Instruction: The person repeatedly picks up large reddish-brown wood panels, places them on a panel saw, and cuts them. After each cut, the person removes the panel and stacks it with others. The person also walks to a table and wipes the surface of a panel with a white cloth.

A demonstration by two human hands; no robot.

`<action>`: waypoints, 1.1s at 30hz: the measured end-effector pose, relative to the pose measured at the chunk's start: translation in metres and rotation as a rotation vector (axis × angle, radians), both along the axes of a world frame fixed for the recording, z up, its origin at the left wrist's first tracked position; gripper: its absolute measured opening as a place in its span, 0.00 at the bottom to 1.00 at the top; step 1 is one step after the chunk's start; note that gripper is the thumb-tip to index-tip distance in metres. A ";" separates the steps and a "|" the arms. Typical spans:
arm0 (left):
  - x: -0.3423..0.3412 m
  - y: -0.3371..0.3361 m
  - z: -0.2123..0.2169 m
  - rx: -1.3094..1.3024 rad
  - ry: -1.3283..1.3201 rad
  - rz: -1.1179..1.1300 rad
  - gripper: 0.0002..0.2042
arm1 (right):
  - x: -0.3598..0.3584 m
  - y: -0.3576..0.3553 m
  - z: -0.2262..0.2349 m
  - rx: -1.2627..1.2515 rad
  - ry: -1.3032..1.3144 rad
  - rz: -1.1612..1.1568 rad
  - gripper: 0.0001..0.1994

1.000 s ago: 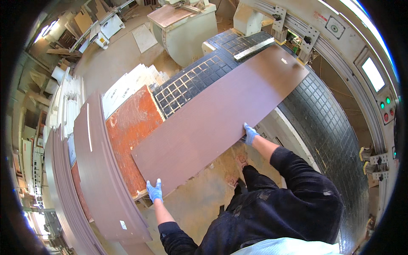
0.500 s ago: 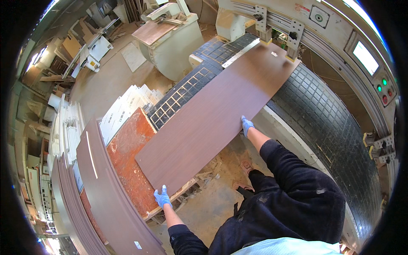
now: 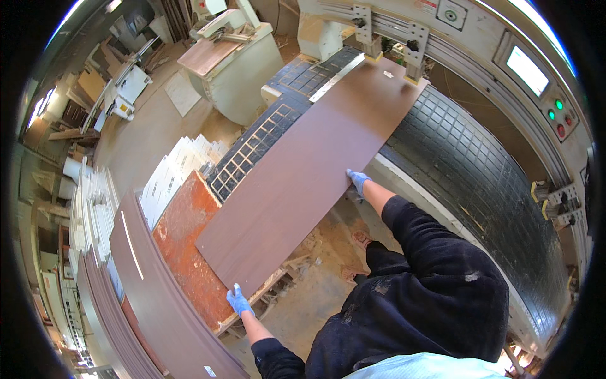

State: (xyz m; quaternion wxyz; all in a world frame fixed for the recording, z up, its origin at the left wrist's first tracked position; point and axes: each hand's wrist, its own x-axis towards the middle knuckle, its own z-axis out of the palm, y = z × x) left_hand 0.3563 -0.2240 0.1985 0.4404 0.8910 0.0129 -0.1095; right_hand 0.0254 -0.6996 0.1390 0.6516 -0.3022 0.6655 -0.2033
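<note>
Farther onto the gridded machine bed (image 3: 480, 183), brown panel (image 3: 303, 177) stays gripped by left hand (image 3: 239, 300) and right hand (image 3: 358, 181).

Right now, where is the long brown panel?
The brown panel runs across the head view's centre, its far end on the black gridded machine bed, both gloved hands on its near edge.

A black gridded machine bed (image 3: 467, 170) curves across the right of the view, and the far end of a long brown panel (image 3: 303, 177) lies flat on it, reaching up to the grey gantry (image 3: 404, 28). The near end of the panel overhangs an orange-red board (image 3: 183, 240) resting on a wooden pallet (image 3: 278, 284). The pallet stands on the dusty concrete floor (image 3: 309, 309), strewn with wood scraps beside it.
</note>
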 end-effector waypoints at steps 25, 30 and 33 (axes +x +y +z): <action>-0.245 -0.032 -0.110 0.194 -0.036 0.189 0.28 | -0.223 -0.302 0.349 -1.328 1.179 0.051 0.23; -0.293 -0.041 -0.124 0.094 0.188 0.373 0.28 | -0.207 -0.226 0.170 -1.477 0.979 0.446 0.23; -0.319 -0.039 -0.134 -0.016 0.250 0.512 0.26 | -0.196 -0.162 0.062 -0.977 0.894 0.661 0.28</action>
